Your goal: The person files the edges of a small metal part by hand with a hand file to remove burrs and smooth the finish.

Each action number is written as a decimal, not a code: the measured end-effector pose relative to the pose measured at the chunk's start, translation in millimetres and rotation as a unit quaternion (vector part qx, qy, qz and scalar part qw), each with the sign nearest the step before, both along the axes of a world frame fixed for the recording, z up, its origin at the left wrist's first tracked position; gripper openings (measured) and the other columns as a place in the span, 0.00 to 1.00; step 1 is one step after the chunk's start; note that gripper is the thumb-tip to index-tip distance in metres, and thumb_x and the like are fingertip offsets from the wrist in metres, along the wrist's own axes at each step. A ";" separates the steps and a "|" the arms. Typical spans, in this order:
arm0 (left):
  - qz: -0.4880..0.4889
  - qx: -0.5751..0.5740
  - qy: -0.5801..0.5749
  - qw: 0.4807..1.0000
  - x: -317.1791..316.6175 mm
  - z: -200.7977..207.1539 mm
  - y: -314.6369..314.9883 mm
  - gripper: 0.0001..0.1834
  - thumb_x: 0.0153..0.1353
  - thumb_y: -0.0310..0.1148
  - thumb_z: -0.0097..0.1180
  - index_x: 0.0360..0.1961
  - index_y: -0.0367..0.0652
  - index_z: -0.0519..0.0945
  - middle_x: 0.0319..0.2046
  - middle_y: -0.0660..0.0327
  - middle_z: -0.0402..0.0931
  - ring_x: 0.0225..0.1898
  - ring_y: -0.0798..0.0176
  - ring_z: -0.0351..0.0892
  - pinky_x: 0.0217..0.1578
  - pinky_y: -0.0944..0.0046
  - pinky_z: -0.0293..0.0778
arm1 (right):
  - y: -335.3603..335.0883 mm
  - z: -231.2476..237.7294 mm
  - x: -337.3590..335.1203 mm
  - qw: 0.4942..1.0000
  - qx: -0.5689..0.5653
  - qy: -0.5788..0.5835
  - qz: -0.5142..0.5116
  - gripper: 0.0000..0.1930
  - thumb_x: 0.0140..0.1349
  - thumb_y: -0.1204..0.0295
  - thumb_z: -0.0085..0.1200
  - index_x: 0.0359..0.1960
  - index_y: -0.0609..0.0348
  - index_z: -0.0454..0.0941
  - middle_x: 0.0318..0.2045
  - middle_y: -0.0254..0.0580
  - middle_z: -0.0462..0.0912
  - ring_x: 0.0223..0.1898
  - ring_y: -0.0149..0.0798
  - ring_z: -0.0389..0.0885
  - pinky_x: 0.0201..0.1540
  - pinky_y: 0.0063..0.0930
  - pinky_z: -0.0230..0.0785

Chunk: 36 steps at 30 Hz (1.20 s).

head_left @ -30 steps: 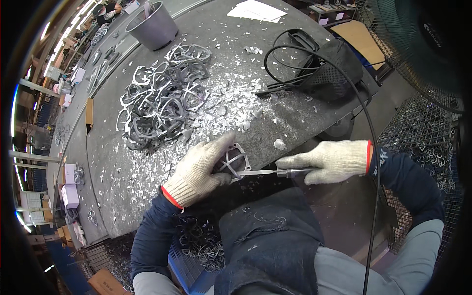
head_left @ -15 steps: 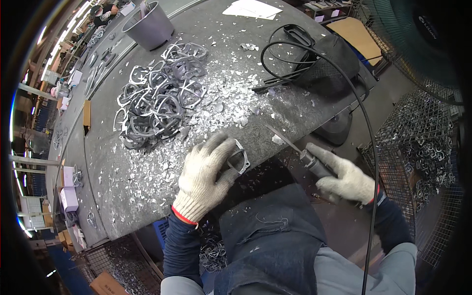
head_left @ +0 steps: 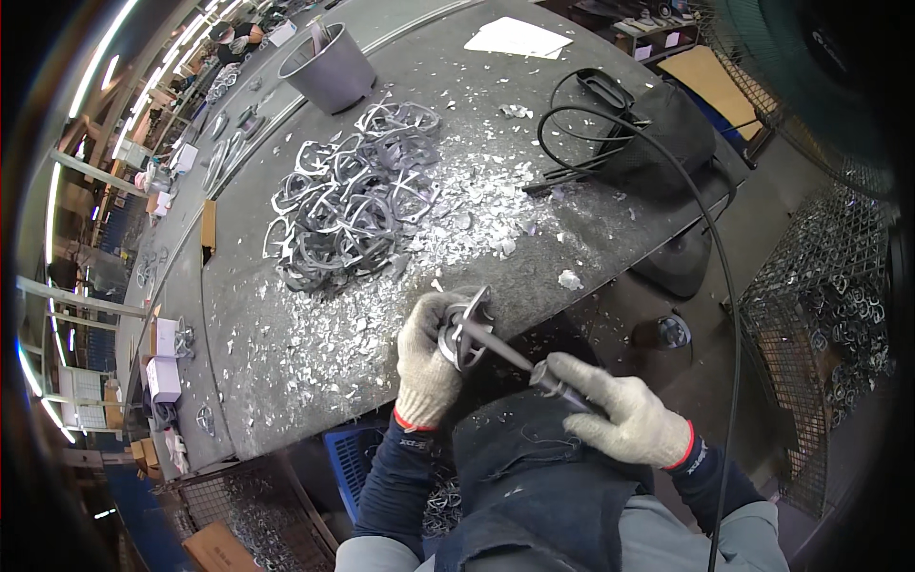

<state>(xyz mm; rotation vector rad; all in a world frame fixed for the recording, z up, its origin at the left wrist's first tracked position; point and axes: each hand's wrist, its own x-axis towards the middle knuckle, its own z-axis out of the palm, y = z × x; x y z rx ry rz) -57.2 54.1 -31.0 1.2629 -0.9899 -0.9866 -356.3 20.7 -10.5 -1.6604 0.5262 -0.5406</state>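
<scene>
Gloved in white knit, my left hand grips a silver metal ring-shaped part at the table's near edge. My right hand, gloved alike, is closed round the grey handle of a file-like tool. The tool's long thin blade points left and reaches the ring's opening; whether it touches the metal I cannot tell. Beyond my left hand lies a heap of similar silver frames on the dark table. Thin silver flakes are scattered around the heap.
A grey bucket stands at the back, left of white paper sheets. A black mesh bag sits at the right edge, and a black cable hangs down past my right arm. Wire baskets of parts stand right, near a fan.
My left hand has lifted the ring part off the table edge and tilted it up. My right hand has moved left, bringing the tool's blade to the ring. The view has shifted slightly.
</scene>
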 end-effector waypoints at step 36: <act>0.049 0.003 0.014 0.999 -20.2 -23.0 22.3 0.15 0.84 0.42 0.61 0.57 0.41 0.85 0.46 0.51 0.89 0.46 0.58 0.88 0.45 0.58 0.85 | -17.7 22.7 9.4 0.979 0.185 0.081 0.004 0.47 0.76 0.81 0.64 0.95 0.57 0.59 0.73 0.41 0.89 0.33 0.23 0.83 0.42 0.26 0.86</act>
